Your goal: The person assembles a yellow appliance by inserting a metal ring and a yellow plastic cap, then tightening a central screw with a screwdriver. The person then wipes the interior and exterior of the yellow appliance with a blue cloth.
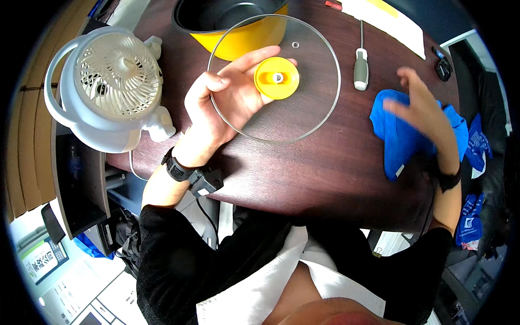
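My left hand (227, 105) holds a round, clear glass lid (319, 103) with a thin metal rim, above the table. Through the glass I see the palm turned up and the fingers reaching behind a yellow lid knob (264, 81), which has a metal fastener in its centre. Nearer the lid's far edge sits a small metal-ringed vent hole (295, 45). My right hand (425, 111) is above a crumpled blue cloth (391, 143), blurred by motion, with its fingers apart and nothing visible in it. Whether it touches the cloth, I cannot tell.
Just beyond the lid stands a yellow pot (244, 40) with a dark inside. A white fan (116, 81) lies at the left. Right of the lid is a grey-handled screwdriver (361, 70), with white paper (395, 27) farther back. A small black object (442, 65) lies near the table's right edge.
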Demonstrator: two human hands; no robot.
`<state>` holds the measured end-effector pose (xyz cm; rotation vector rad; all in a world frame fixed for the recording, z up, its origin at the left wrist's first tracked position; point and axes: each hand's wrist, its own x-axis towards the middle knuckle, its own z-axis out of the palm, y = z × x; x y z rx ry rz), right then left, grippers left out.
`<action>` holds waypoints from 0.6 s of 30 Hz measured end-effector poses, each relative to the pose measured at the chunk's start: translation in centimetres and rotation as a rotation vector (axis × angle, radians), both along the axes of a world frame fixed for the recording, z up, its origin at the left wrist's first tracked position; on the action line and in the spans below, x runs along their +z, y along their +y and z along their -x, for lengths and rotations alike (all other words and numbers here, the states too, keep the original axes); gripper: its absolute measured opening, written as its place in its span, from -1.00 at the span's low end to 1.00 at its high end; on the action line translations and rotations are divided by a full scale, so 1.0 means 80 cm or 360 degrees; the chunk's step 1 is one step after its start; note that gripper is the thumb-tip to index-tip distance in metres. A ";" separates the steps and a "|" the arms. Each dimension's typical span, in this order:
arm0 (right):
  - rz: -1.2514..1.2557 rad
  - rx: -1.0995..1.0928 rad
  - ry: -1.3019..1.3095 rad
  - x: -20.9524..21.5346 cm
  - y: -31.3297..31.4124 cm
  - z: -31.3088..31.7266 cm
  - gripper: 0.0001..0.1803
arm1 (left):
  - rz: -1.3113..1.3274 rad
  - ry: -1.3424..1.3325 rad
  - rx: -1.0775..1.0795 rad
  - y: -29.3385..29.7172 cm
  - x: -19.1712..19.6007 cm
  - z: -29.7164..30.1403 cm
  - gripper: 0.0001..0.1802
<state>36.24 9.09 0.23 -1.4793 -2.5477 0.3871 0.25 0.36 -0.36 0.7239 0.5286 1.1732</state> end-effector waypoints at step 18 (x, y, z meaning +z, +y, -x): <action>-0.0454 0.0340 0.0737 0.054 -0.066 0.076 -0.68 | 0.0031 -0.0141 -0.0145 -0.002 0.006 -0.037 -0.22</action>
